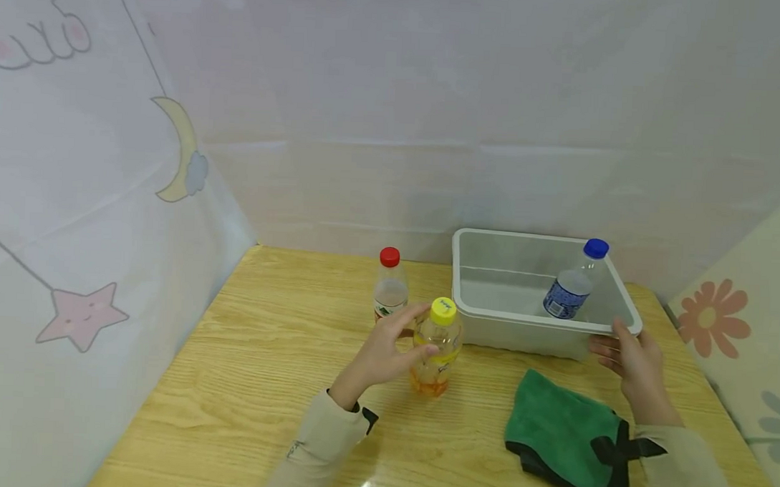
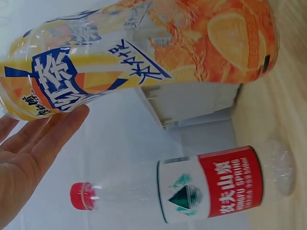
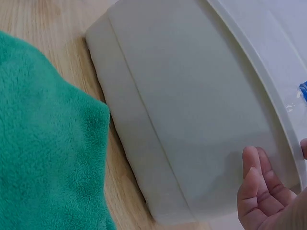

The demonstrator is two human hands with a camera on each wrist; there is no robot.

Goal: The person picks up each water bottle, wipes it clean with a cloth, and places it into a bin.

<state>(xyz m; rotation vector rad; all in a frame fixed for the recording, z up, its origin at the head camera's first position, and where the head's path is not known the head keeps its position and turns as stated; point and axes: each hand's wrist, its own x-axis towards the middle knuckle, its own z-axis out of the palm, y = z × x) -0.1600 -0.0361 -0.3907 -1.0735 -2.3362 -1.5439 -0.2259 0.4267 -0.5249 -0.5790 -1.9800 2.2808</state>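
Note:
My left hand (image 1: 382,354) is at the upper part of a clear plastic drink bottle (image 1: 434,367) with a yellow cap, thumb in front and fingers behind. Orange label art and a little orange colour at its base show on this bottle (image 2: 158,48) in the left wrist view; the thumb is hidden there. Just behind it stands a red-capped water bottle (image 1: 390,286) with a red and white label. At the front right corner of a white plastic bin (image 1: 522,334), my right hand (image 1: 637,360) holds the rim, thumb over the edge and fingers beneath, outside the wall.
Inside the bin leans a blue-capped bottle (image 1: 569,289) with a blue label. A green cloth (image 1: 564,429) with black edging lies in front of the bin, near the right forearm. The wooden table (image 1: 250,367) meets printed white curtains at the back and sides.

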